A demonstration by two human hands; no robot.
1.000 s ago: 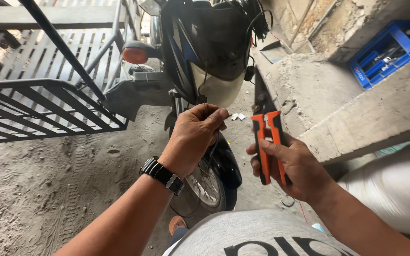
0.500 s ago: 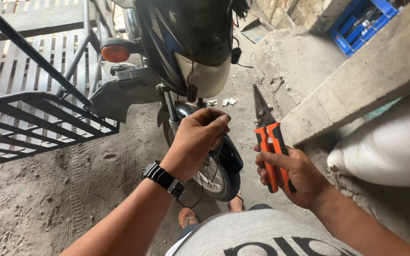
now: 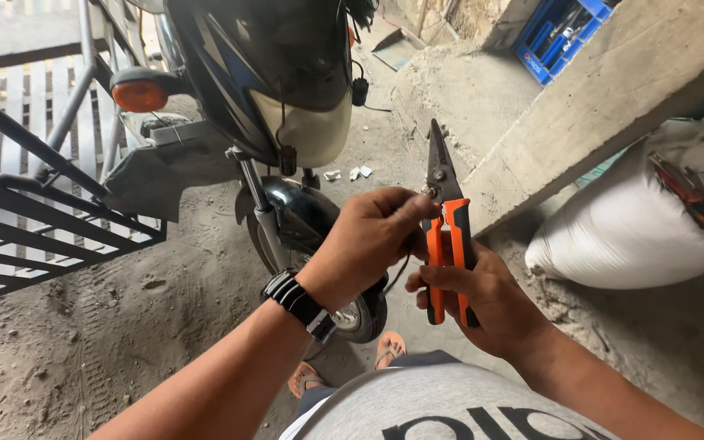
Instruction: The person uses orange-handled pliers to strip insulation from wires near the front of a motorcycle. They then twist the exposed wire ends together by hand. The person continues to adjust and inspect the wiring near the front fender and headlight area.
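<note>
My right hand (image 3: 482,297) grips a pair of orange-handled cutters (image 3: 446,236), their dark blades pointing up and away from me. My left hand (image 3: 372,236), with a black wristwatch (image 3: 299,300) on the wrist, is closed with its fingertips pinched right beside the cutters' pivot; a thin dark wire seems to hang below it, but I cannot tell what the fingers pinch. Both hands hover over the front wheel and black mudguard (image 3: 303,213) of a motorcycle (image 3: 275,81) that faces me.
A grey metal gate (image 3: 34,212) lies to the left on the sandy ground. A concrete ledge (image 3: 605,98) runs on the right, with a blue crate (image 3: 560,37) behind it. A white sack (image 3: 637,220) with tools on top sits at far right.
Both hands have come together: the left hand moved right to the cutters' pivot, and the right hand brought the cutters up and closer. The view tilted down toward the wheel.
</note>
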